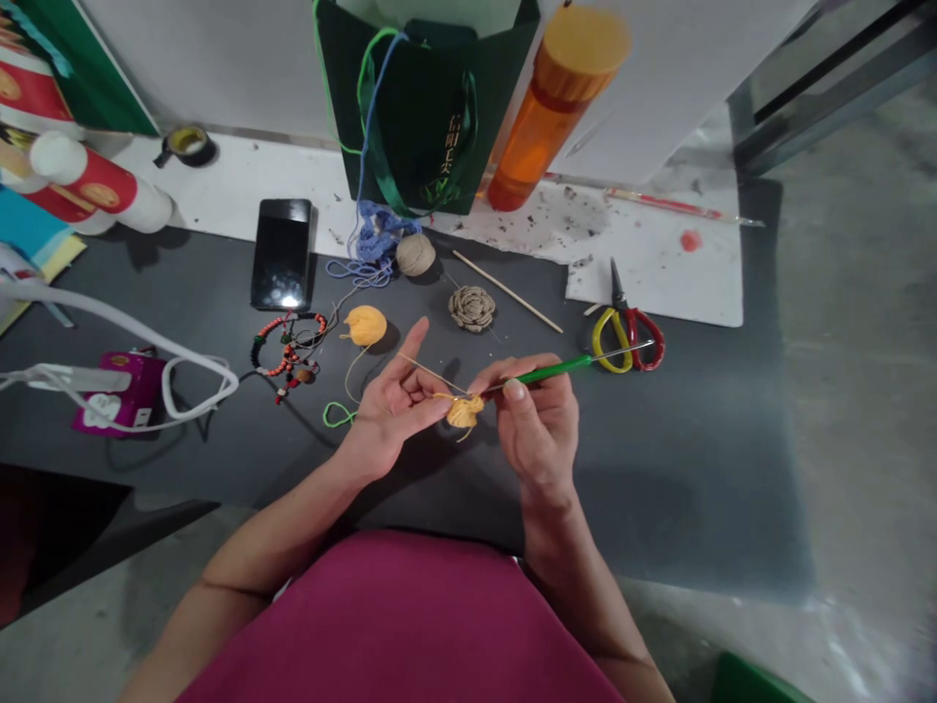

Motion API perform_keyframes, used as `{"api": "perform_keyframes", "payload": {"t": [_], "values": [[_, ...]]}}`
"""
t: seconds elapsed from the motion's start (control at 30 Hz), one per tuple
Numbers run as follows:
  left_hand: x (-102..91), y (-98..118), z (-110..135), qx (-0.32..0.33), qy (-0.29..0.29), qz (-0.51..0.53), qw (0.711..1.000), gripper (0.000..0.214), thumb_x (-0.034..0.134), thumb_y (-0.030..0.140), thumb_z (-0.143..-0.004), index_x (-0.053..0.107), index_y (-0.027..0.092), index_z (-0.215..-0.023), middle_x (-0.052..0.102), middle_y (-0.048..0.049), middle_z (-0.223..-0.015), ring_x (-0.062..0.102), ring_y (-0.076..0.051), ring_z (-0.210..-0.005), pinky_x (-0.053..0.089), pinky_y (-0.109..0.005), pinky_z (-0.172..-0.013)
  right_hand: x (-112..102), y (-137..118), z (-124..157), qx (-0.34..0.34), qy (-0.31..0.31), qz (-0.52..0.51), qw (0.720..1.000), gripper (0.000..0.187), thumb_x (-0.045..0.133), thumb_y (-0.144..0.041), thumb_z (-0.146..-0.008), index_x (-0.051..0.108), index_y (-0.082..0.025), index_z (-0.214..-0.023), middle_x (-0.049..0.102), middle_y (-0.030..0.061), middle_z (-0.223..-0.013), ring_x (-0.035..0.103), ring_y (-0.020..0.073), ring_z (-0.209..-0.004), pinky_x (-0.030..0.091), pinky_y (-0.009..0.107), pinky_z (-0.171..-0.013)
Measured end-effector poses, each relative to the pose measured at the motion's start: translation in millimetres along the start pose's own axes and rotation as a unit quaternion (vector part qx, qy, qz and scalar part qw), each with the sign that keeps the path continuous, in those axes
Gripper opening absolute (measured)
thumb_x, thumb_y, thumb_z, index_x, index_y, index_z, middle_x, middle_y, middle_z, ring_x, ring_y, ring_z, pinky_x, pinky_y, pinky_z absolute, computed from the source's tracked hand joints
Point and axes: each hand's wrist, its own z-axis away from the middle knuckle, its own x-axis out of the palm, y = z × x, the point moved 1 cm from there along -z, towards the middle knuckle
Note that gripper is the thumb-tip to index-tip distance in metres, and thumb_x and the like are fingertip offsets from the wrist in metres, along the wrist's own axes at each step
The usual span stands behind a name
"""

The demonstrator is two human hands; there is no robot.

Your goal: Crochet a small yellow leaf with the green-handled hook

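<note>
My right hand (538, 415) pinches a green-handled crochet hook (556, 371), its metal tip at a small yellow crochet piece (465, 411). My left hand (399, 400) holds that piece between thumb and fingers, with the index finger raised and the yellow strand stretched over it. The strand runs back to a small yellow yarn ball (365, 325) lying on the dark table (220, 312) just beyond my left hand.
Scissors (630, 337) with yellow and red handles lie right of the hook. A beige crochet rosette (472, 308), a beige yarn ball (415, 254), a wooden stick (507, 290), a phone (282, 252), bead bracelets (289, 347), a green bag (425, 107) and an orange bottle (560, 103) lie beyond.
</note>
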Motion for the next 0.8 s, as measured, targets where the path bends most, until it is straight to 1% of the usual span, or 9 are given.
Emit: {"api": "perform_keyframes", "payload": {"t": [0.17, 0.37, 0.6, 0.8], "values": [[-0.3, 0.4, 0.5, 0.014, -0.003, -0.023, 1.000, 0.098, 0.089, 0.025, -0.078, 0.040, 0.033, -0.162, 0.069, 0.0068, -0.077, 0.062, -0.009, -0.071, 0.051, -0.021, -0.073, -0.6, -0.5, 0.0, -0.017, -0.003, 0.011, 1.000, 0.010, 0.068, -0.034, -0.098, 0.061, -0.027, -0.099, 0.078, -0.0027, -0.084, 0.074, 0.0130, -0.075, 0.061, 0.028, -0.070], [0.4, 1.2, 0.7, 0.021, 0.000, -0.035, 0.999, 0.101, 0.088, 0.026, -0.079, 0.035, 0.033, -0.164, 0.070, 0.0055, -0.077, 0.064, -0.010, -0.071, 0.053, -0.022, -0.074, 0.1, -2.7, 1.9, -0.024, 0.000, 0.021, 1.000, 0.009, 0.067, -0.033, -0.099, 0.061, -0.027, -0.099, 0.078, -0.0026, -0.084, 0.074, 0.0133, -0.076, 0.062, 0.028, -0.069], [0.8, 1.9, 0.8, 0.023, 0.011, -0.039, 0.999, 0.100, 0.088, 0.026, -0.078, 0.036, 0.033, -0.164, 0.070, 0.0051, -0.078, 0.064, -0.010, -0.072, 0.054, -0.022, -0.074, 0.9, -2.6, 3.3, -0.019, 0.004, 0.040, 0.999, 0.012, 0.067, -0.037, -0.098, 0.060, -0.027, -0.098, 0.077, -0.0021, -0.083, 0.074, 0.0143, -0.076, 0.061, 0.029, -0.068], [0.1, 2.0, 1.5, 0.030, 0.009, -0.052, 0.998, 0.096, 0.087, 0.026, -0.079, 0.040, 0.032, -0.162, 0.070, 0.0050, -0.078, 0.064, -0.010, -0.072, 0.054, -0.022, -0.075, 0.2, -2.4, 3.3, -0.042, 0.005, 0.028, 0.999, 0.007, 0.067, -0.031, -0.099, 0.061, -0.027, -0.099, 0.079, -0.0028, -0.084, 0.073, 0.0124, -0.075, 0.061, 0.027, -0.068]]}}
